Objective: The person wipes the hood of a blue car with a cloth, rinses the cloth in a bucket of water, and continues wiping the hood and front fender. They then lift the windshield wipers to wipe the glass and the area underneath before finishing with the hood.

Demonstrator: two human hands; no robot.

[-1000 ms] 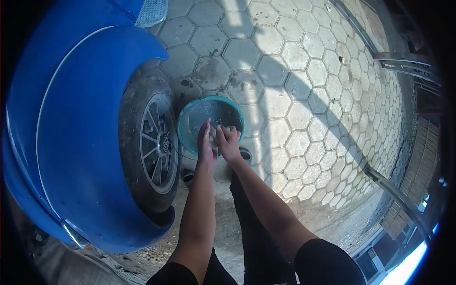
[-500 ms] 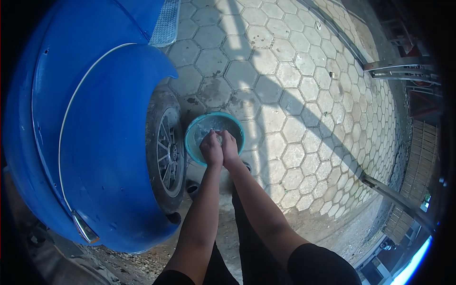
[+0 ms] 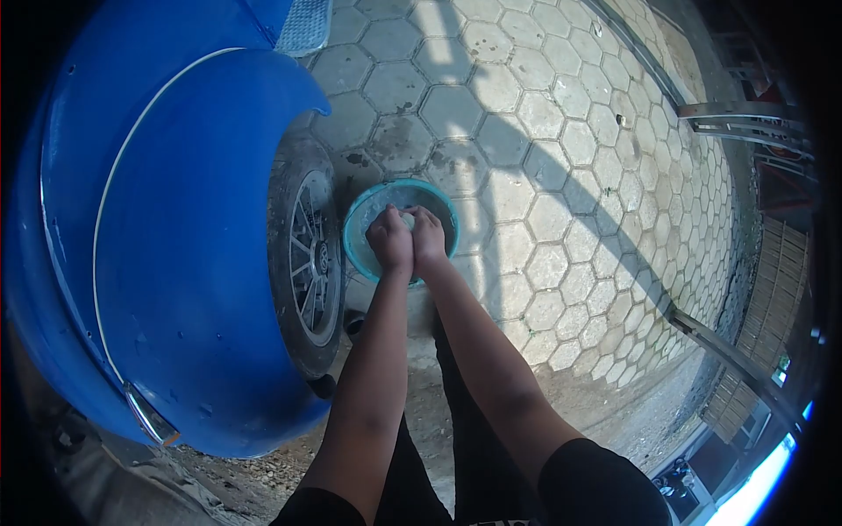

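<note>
Both of my hands are pressed together over a teal-rimmed basin [image 3: 449,209] on the paving. My left hand [image 3: 391,244] is closed, fingers curled against a small pale cloth [image 3: 408,221]. From the other side, my right hand [image 3: 428,239] closes round the same cloth. Only a bit of it shows between the thumbs and fingers; the rest is hidden in the grip. Greyish, cloudy water shows in the basin beyond my knuckles. Both forearms reach straight down and forward, side by side.
Close on the left stands a blue car, its rounded fender [image 3: 193,254] over a wheel [image 3: 307,259] right beside the basin. Hexagonal paving stones [image 3: 544,219] spread to the right. Metal posts [image 3: 728,359] and a bamboo screen [image 3: 763,324] line the far right side.
The basin, wheel and hands sit higher in the view now as my head tilts. My hands stay closed together on the cloth, over the basin.
</note>
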